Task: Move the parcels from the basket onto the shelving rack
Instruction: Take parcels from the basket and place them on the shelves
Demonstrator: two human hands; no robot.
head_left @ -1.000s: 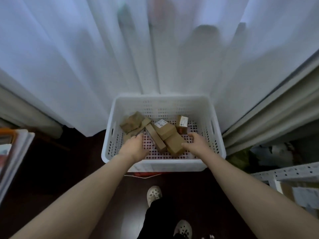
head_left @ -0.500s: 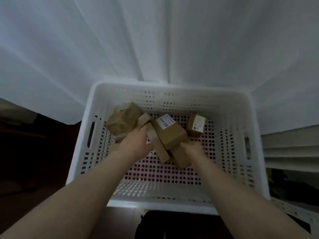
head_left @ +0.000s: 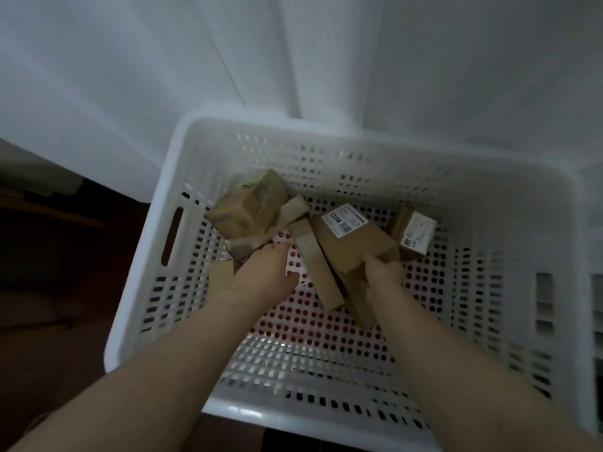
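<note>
A white perforated basket (head_left: 326,135) stands against a pale curtain (head_left: 293,60), and both bare arms reach into it. The right hand (head_left: 383,272) grips the near end of a brown labelled box (head_left: 355,246) marked 12V4A, which is tilted against a long narrow box (head_left: 315,265). The left hand (head_left: 264,275) sits at the edge of a flat parcel (head_left: 257,243) under a bulky box (head_left: 251,207); its fingers are hidden. A small white-labelled box (head_left: 414,233) lies at the right
</note>
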